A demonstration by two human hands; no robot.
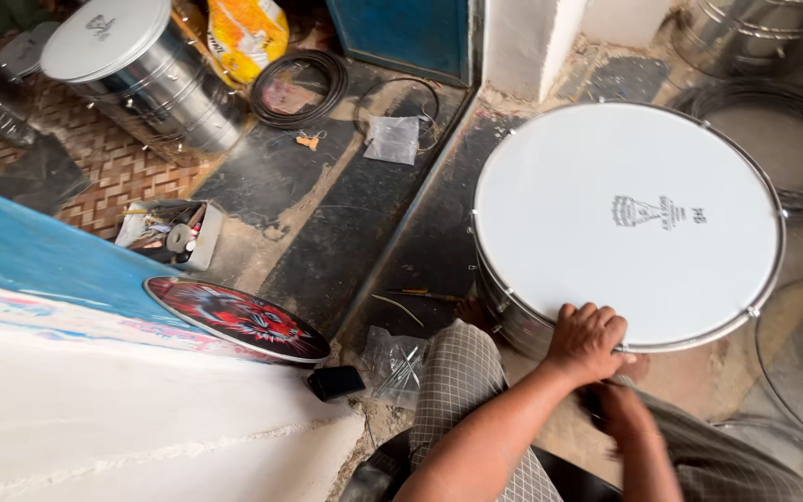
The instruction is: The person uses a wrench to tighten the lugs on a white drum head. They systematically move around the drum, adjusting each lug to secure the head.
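Item 1: large round drum with a white skin and a chrome metal hoop (626,223), standing on the dark floor (327,242), at about 2 o'clock in the view, printed mark on the skin facing up.

Item 2: left hand (589,340), at the drum's 6 o'clock edge, fingers curled over the chrome hoop and closed on it.

Item 3: right hand (626,409), just below the left hand and under the drum's near edge, blurred; whether it is open or grips anything cannot be told.

Item 4: checked cloth over the person's knees (462,386), at 6 o'clock, touching the drum's shell.

Item 5: round disc painted with a red tiger face (239,318), at 8 o'clock, lying on a blue and white painted surface (67,372).

Item 6: second steel drum with a white skin (137,65), at 11 o'clock, tilted.

Item 7: coil of black wire (299,88), at 12 o'clock on the floor.

Item 8: small open box of mixed tools (169,232), at 9 o'clock.

Item 9: small black block (336,381), near the disc.
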